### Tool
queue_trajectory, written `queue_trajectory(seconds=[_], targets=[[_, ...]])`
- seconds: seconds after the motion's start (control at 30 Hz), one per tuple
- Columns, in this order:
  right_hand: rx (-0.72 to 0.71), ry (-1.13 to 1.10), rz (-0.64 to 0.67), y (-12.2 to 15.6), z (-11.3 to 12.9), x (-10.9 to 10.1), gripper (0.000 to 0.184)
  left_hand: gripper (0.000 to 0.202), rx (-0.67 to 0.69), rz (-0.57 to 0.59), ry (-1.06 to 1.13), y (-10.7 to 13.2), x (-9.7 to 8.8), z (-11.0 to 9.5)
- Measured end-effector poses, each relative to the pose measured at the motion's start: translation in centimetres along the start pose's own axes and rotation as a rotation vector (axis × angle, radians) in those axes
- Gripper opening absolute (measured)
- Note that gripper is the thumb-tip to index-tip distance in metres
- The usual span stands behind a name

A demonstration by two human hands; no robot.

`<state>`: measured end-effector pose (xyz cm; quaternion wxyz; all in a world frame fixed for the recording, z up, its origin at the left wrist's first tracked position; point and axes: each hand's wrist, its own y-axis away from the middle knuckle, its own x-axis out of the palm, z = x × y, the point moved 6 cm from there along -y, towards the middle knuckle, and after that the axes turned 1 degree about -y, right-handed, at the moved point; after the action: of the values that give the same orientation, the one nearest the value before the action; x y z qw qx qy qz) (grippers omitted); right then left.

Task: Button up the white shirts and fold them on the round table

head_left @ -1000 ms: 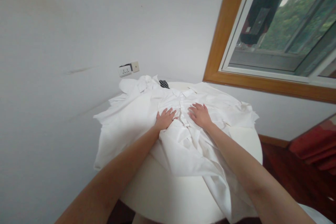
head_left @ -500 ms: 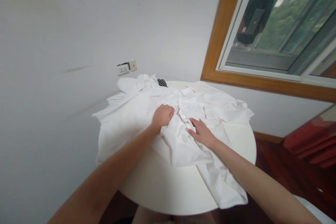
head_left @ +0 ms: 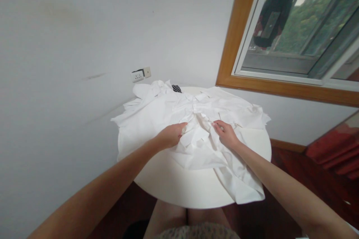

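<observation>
one white shirt [head_left: 193, 157] rumpled across one round table [head_left: 179, 190]

from my end i count two: the left hand [head_left: 171, 135] and the right hand [head_left: 227, 134], both over the table's middle. the left grips a fold, most of its fingers hidden from me; the right pinches another between thumb and fingers. the shirt overhangs the near right edge, where the right forearm [head_left: 263, 170] partly blocks my view. i can't tell whether the white cloth [head_left: 143, 119] at the left edge is the same piece. one striped black cloth [head_left: 176, 89] lies at the far edge, below two wall plates [head_left: 137, 76].
</observation>
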<state>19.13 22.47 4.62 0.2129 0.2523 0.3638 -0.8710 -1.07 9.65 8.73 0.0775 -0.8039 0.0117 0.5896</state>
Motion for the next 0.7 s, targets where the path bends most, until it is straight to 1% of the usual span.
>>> queue_trajectory(seconds=[0.07,0.13,0.2,0.23,0.3,0.37,0.4,0.43,0.47,0.5,0.53,0.6,0.63,0.7], targets=[[0.015,-0.008,-0.048,-0.5,0.1,-1.5,0.028,0.041,-0.043,0.023,-0.055,0.9,-1.0,0.0],[0.014,0.005,-0.072,-1.3,0.8,-2.6,0.027,0.041,-0.072,0.04,-0.099,1.5,-1.4,-0.1],[0.01,0.026,-0.063,-2.2,2.0,-2.9,0.026,0.045,-0.1,-0.008,-0.168,1.6,-1.4,-0.3],[0.004,0.026,-0.033,-2.5,2.8,-2.6,0.025,0.047,-0.114,-0.047,-0.21,1.5,-1.3,-0.5],[-0.042,-0.004,0.096,-2.7,4.5,-1.2,0.024,0.044,-0.122,-0.086,-0.277,1.2,-0.3,-0.9],[-0.133,-0.04,0.261,-2.1,6.4,0.5,0.024,0.038,-0.128,-0.048,-0.305,0.8,1.2,-1.3],[-0.182,-0.045,0.318,-1.6,7.2,1.2,0.024,0.036,-0.133,-0.012,-0.305,0.7,2.0,-1.3],[-0.223,-0.038,0.348,-1.1,7.8,1.7,0.023,0.035,-0.136,0.02,-0.301,0.6,2.5,-1.3],[-0.247,-0.023,0.347,-0.6,8.2,1.9,0.022,0.036,-0.14,0.04,-0.295,0.6,2.9,-1.3],[-0.248,-0.008,0.315,-0.2,8.4,1.8,0.022,0.038,-0.142,0.045,-0.29,0.7,3.0,-1.1],[-0.231,-0.002,0.268,0.0,8.5,1.5,0.022,0.039,-0.141,0.041,-0.284,0.7,2.8,-0.9],[-0.156,-0.034,0.169,0.3,8.2,0.6,0.024,0.04,-0.126,0.009,-0.264,0.7,1.7,-0.4],[-0.108,-0.072,0.142,0.3,7.9,0.2,0.026,0.04,-0.111,-0.013,-0.243,0.7,0.8,-0.2],[-0.014,-0.164,0.148,0.2,7.4,-0.3,0.031,0.04,-0.057,-0.059,-0.19,0.6,-1.5,0.2]])
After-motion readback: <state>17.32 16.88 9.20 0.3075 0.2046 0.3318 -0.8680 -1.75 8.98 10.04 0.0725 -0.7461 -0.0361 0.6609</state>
